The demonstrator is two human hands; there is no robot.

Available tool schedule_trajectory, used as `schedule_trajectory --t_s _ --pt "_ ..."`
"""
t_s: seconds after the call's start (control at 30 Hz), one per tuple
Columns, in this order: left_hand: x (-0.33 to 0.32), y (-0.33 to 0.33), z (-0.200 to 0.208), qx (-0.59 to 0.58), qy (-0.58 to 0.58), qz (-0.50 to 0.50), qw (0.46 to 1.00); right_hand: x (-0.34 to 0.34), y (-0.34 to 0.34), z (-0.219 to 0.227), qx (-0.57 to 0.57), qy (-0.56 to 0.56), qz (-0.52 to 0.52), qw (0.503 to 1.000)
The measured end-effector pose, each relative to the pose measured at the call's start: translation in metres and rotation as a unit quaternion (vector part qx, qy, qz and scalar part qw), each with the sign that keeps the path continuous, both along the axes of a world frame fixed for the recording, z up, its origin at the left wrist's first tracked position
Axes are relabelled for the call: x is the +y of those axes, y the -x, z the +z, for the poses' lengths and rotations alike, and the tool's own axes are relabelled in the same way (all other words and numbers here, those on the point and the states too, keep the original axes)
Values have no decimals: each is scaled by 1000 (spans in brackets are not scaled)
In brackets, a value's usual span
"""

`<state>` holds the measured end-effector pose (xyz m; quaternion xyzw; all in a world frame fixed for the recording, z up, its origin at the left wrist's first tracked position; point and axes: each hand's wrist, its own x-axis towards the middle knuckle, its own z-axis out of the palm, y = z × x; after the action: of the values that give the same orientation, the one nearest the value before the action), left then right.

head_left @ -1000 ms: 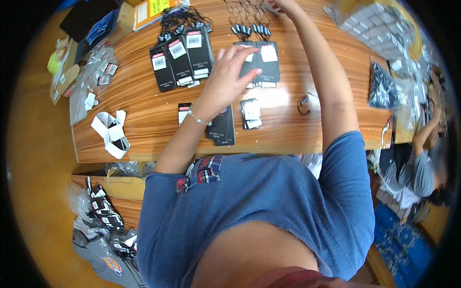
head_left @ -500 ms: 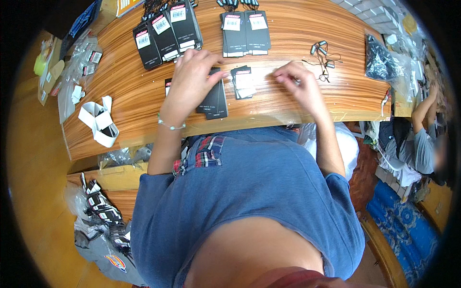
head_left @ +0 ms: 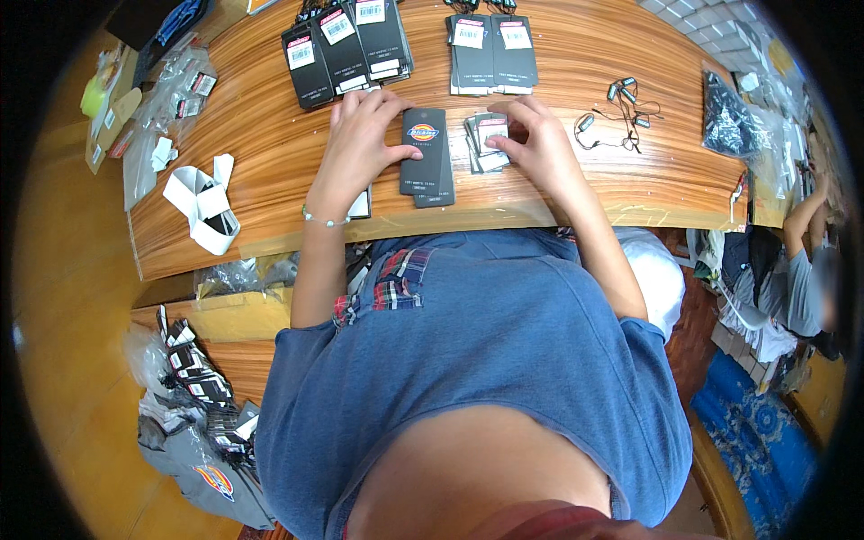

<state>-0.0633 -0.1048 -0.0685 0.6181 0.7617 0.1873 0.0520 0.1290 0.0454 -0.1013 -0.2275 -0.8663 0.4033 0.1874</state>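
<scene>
Left hand [head_left: 360, 139] grip spread, thumb at the left edge of the black tags [head_left: 421, 171] on the table's [head_left: 270, 171] near side; right hand [head_left: 542, 148] at the labels [head_left: 490, 128] just right, pinch or mere touch unclear; cords [head_left: 621, 112] farther right.

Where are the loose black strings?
In the head view, the loose black strings lie on the wooden table, between the right hand on their left and the bag of dark pieces on their right.

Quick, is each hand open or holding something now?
Left hand: open, thumb at the dark tags.
Right hand: fingertips at the small labels; can't tell whether it grips them.
</scene>
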Motion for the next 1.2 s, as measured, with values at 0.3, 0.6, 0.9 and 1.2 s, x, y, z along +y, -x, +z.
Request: schedule_trajectory --t_s 0.3,0.6,0.9,1.2 --pt "-4 -1 -10 -353 -22 107 929 0 -4 2 -12 137 -23 990" --pt "2 -31 10 -582 -65 117 802 -25 -7 36 117 311 30 943" --pt "30 -63 3 -594 -94 65 796 27 -45 24 100 6 -149 984" --pt "40 -68 -4 -601 -55 33 796 74 -66 2 -110 -237 -86 962"
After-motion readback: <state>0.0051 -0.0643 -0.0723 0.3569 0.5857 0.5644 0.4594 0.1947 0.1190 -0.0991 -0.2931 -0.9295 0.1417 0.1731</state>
